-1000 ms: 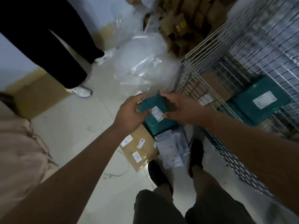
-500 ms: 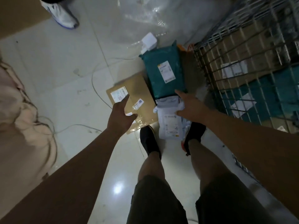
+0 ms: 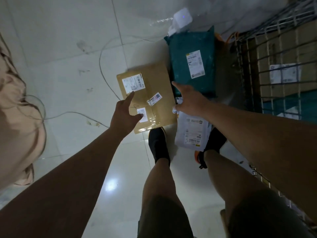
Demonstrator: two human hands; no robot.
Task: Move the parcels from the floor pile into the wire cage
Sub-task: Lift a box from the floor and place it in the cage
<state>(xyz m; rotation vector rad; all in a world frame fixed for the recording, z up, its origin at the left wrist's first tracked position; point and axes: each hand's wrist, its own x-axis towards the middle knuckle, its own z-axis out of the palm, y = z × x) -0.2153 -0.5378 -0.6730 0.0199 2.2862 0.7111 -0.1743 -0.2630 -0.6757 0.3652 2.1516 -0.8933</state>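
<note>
A flat brown cardboard parcel (image 3: 154, 86) with three white labels lies on the tiled floor in front of my feet. My left hand (image 3: 126, 115) hovers over its near left part, fingers spread, holding nothing. A teal plastic mailer (image 3: 193, 66) lies beyond it to the right. A white mailer (image 3: 192, 133) lies between my shoes. My right hand (image 3: 190, 100) reaches with straight fingers over the gap between the brown parcel and the teal mailer, empty. The wire cage (image 3: 253, 54) stands at the right, with boxes and teal mailers inside.
A thin white cable (image 3: 103, 71) loops across the floor left of the parcels. Clear plastic sheeting (image 3: 154, 18) and a small white box (image 3: 182, 17) lie beyond the teal mailer. Beige cloth (image 3: 15, 117) fills the left edge. My black shoes (image 3: 158, 143) stand by the parcels.
Both hands held a small teal parcel near the cage a second ago; they are empty now. The view has tilted down, and both hands have reached toward the floor parcels.
</note>
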